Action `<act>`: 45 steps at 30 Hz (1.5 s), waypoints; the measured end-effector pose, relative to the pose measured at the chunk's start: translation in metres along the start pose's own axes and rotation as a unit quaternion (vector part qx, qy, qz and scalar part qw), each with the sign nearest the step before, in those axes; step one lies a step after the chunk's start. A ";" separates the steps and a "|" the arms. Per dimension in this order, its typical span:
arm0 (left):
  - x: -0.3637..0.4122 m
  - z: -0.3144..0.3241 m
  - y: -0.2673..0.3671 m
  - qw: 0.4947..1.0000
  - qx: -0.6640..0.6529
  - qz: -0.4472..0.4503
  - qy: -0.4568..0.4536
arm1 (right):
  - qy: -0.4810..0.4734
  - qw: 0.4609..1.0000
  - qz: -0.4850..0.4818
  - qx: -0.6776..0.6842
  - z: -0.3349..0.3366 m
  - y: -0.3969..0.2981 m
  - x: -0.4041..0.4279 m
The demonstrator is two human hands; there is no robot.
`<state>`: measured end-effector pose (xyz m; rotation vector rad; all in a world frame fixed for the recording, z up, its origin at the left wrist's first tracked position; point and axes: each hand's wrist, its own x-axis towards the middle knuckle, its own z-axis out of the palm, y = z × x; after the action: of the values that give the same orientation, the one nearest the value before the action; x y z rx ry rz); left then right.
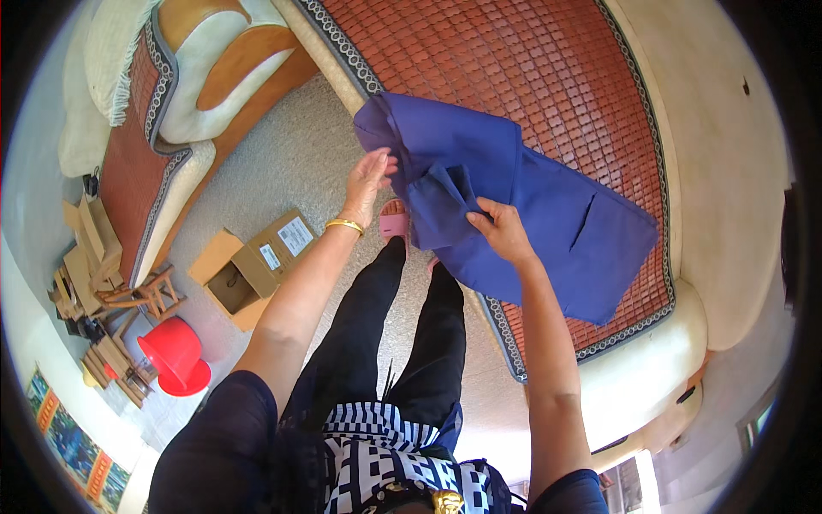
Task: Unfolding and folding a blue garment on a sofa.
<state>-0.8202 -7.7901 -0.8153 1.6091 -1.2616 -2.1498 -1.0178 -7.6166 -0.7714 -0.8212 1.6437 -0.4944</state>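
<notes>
A dark blue garment [475, 138] is spread over the red-brown tile mat [552, 58] of a sofa, and one corner of it overhangs the sofa's front edge. A slit like a pocket opening shows in its right part. My right hand [504, 228] pinches a raised, folded part of the blue cloth [443, 199] between thumb and fingers. Just left of that fold, my left hand [370, 183] is held in the air with its fingers apart and nothing in it. A gold bangle [345, 224] circles the left wrist.
On the floor to the left lies an opened cardboard box [257, 263] with labels. Beyond it are a red plastic stool or tub [173, 353], a wooden stool [157, 292] and stacked cardboard [90, 244]. A second mat-covered seat [131, 167] stands at upper left. The sofa armrest [642, 366] curves at right.
</notes>
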 end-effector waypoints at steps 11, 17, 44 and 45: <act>0.044 0.022 0.056 0.656 0.643 0.384 -0.094 | 0.273 0.962 0.025 0.014 0.036 0.073 -0.032; 0.047 0.021 0.048 0.693 0.577 0.425 -0.076 | 0.347 0.936 0.053 -0.017 0.045 0.076 -0.043; 0.019 0.005 -0.197 0.872 -0.057 -0.485 -0.025 | 0.347 0.897 -0.005 -0.275 0.092 0.066 0.026; 0.020 0.012 -0.199 0.856 -0.159 -0.491 -0.023 | 0.351 0.895 -0.003 -0.275 0.092 0.069 0.027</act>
<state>-0.7724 -7.6704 -0.9692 2.3230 0.0548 -2.6857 -0.9483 -7.5807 -0.8598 -1.1387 2.5216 -0.3441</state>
